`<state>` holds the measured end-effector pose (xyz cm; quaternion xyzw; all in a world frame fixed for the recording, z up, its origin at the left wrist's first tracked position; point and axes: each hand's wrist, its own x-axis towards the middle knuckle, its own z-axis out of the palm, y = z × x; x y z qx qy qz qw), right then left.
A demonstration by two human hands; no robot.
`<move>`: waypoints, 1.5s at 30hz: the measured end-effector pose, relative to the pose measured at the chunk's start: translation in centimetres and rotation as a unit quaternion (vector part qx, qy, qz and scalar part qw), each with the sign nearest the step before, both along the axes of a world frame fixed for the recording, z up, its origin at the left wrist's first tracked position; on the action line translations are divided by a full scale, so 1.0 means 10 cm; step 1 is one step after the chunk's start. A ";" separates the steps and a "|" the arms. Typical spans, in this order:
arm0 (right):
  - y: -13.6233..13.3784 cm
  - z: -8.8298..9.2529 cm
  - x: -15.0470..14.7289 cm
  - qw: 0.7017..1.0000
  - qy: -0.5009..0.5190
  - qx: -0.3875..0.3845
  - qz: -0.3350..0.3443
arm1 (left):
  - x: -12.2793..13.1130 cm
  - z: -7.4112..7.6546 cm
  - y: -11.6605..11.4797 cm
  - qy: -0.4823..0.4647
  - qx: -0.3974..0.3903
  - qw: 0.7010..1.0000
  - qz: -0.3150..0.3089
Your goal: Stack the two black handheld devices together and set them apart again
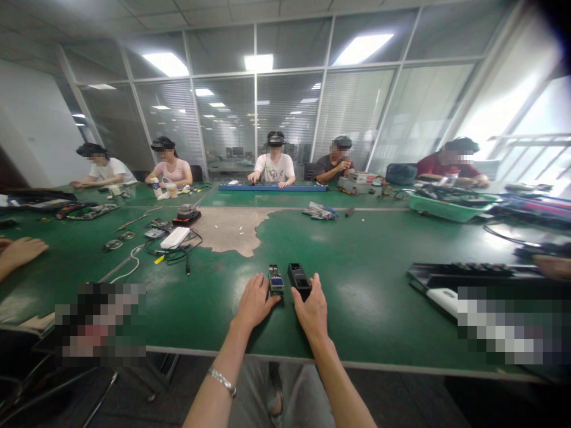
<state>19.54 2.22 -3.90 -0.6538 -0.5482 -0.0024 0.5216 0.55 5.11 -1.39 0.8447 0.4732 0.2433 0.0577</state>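
In the head view, a small circuit board with a blue-tinted display (276,282) lies on the green tabletop in front of me. My left hand (254,302) is at its left side, with the fingers along the edge and the thumb by the near end. Just to the right is a narrow black plastic case (298,274) with openings in its upper face. My right hand (313,309) curves around the case's near end, thumb on the left and fingers on the right. A narrow strip of tabletop separates the two pieces.
Beyond my hands, the green table (352,255) has a bare brown patch (227,229). A white box with cables (175,238) lies left, gloves (320,211) farther back. On the right are a green basket (450,205) and a black tray (482,270). Several people sit opposite.
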 end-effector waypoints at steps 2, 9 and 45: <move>-0.02 0.03 0.00 1.000 0.006 -0.009 0.004 | 0.00 -0.01 0.00 0.006 -0.006 1.000 0.008; -0.07 0.09 -0.02 1.000 0.015 -0.025 0.010 | 0.00 -0.01 -0.01 0.013 -0.004 1.000 0.010; -0.05 0.64 -0.74 0.999 -0.030 -0.044 0.010 | -0.02 0.04 -0.07 -0.020 -0.014 1.000 -0.001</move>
